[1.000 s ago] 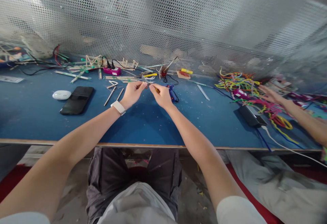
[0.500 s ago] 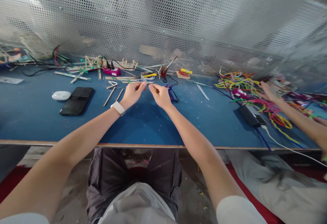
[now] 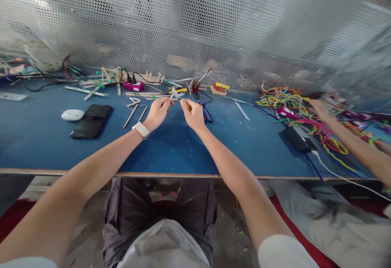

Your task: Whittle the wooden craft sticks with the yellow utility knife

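My left hand (image 3: 159, 111), with a white band at the wrist, pinches a short thin pale stick (image 3: 171, 97) between thumb and fingertips. Closed around the handle of a craft knife, my right hand (image 3: 194, 113) is just to the right. The knife's pale blade (image 3: 176, 93) points up and left past the stick's tip. Most of the handle is hidden by my fingers. A small gap separates the two hands above the blue table. Beside my right hand lies a blue glue gun (image 3: 206, 112), partly covered by it.
A black phone (image 3: 91, 120) and white mouse-like case (image 3: 72, 115) lie left. Thin sticks, a purple power strip (image 3: 133, 86) and a yellow cutter (image 3: 182, 90) line the back. Right, another person's hand (image 3: 319, 108) touches colourful pipe cleaners (image 3: 284, 97) near a black box (image 3: 301, 139).
My hands have drawn slightly apart. The blade has shifted a little right with my right hand, and the stick in my left hand now shows. The other person's hand has moved slightly.
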The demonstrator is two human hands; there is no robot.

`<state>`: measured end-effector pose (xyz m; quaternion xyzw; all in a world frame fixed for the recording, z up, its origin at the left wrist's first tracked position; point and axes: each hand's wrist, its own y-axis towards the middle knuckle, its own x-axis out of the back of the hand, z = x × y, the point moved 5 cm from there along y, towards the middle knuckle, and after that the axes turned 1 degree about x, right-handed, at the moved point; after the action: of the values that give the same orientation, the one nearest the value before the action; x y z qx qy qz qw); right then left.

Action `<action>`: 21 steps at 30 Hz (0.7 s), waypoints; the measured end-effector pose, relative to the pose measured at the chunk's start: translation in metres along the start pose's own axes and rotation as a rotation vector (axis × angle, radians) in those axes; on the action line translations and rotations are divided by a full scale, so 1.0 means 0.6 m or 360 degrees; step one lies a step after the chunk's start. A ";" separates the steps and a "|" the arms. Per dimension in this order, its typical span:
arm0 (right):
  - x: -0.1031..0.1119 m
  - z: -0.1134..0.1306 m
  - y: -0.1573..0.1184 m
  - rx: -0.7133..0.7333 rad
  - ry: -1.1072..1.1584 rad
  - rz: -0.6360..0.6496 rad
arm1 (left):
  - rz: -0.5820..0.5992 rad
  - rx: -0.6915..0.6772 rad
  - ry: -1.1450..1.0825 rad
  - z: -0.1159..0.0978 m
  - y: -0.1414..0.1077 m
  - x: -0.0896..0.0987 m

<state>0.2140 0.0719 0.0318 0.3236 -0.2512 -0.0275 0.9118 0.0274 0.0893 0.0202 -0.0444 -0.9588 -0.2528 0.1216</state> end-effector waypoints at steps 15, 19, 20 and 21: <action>-0.006 0.010 -0.003 0.0047 0.0033 0.0134 | -0.0016 0.0042 -0.0198 -0.002 -0.002 0.001; -0.009 0.009 -0.004 0.0046 0.0027 0.0185 | 0.0040 0.0110 -0.0340 -0.006 -0.003 -0.002; -0.009 0.009 -0.004 0.0045 0.0024 0.0196 | 0.0057 0.0133 -0.0379 -0.006 -0.004 -0.003; -0.010 0.009 -0.004 0.0044 0.0019 0.0203 | 0.0078 0.0156 -0.0416 -0.006 -0.004 -0.004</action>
<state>0.2069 0.0684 0.0313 0.3196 -0.2663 0.0361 0.9086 0.0301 0.0855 0.0214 -0.0944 -0.9763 -0.1949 0.0038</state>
